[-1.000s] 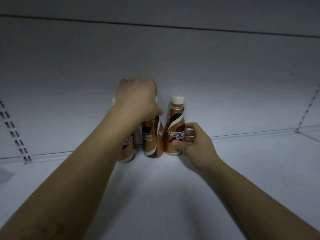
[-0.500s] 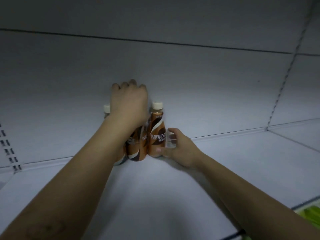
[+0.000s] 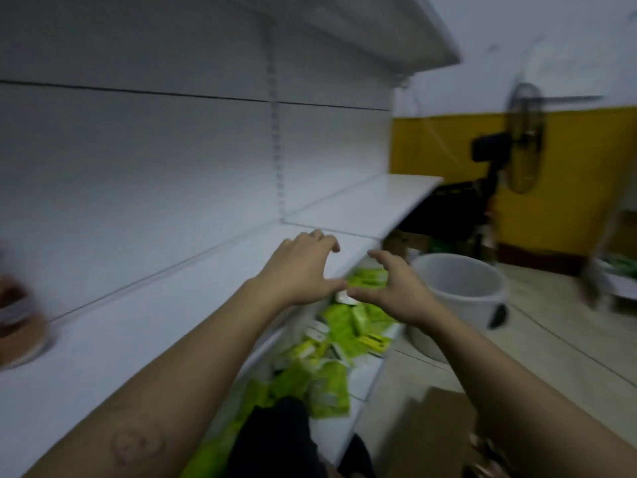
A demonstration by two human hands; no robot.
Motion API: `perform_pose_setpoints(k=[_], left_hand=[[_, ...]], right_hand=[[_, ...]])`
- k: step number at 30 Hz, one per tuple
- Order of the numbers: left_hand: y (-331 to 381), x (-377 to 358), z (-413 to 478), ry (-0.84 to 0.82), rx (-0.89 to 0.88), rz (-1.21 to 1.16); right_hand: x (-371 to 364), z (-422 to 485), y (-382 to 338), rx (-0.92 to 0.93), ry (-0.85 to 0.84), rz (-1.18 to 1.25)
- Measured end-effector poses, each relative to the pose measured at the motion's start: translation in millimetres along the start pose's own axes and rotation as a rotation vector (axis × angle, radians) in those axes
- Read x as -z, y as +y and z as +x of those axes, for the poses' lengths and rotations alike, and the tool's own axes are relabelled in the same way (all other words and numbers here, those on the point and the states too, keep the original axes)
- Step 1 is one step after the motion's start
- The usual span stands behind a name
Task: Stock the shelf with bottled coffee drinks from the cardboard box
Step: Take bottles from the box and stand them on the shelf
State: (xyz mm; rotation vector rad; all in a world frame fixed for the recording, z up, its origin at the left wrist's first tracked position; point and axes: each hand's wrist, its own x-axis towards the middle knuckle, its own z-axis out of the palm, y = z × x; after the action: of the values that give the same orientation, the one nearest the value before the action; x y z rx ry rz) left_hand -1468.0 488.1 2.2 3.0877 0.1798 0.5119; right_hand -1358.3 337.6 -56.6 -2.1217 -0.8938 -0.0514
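A blurred brown coffee bottle (image 3: 19,326) stands on the white shelf (image 3: 144,326) at the far left edge of view. My left hand (image 3: 300,269) hovers over the shelf's front edge, fingers spread and holding nothing. My right hand (image 3: 393,288) is beside it, just past the shelf edge, also open with fingers apart. The cardboard box (image 3: 431,432) lies on the floor at the lower right, with bottle tops (image 3: 489,457) showing at its near side.
A lower shelf holds several green packets (image 3: 344,336). A white plastic bucket (image 3: 458,288) stands on the floor to the right. A black standing fan (image 3: 520,139) is against the yellow wall. An upper shelf (image 3: 396,32) overhangs.
Both hands have let go of the bottles and drawn back to the right. The view has swung right, so the bottles now sit at the far left edge.
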Motion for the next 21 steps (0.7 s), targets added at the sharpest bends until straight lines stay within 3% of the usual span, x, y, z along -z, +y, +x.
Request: perform_pose_setpoints(k=[4, 12, 21], left_hand=[[81.7, -79.2, 43.7, -0.156, -0.141, -0.080], [247.8, -227.1, 61.0, -0.574, -0.300, -0.282], [317.1, -391.6, 34.9, -1.039, -0.189, -0.307]], right_hand=[[48.9, -43.0, 96.5, -0.282, 0.067, -0.130], [104.6, -153.4, 249.5, -0.900, -0.008, -0.274], [42.3, -237.5, 361.5, -1.178, -0.142, 0.061]])
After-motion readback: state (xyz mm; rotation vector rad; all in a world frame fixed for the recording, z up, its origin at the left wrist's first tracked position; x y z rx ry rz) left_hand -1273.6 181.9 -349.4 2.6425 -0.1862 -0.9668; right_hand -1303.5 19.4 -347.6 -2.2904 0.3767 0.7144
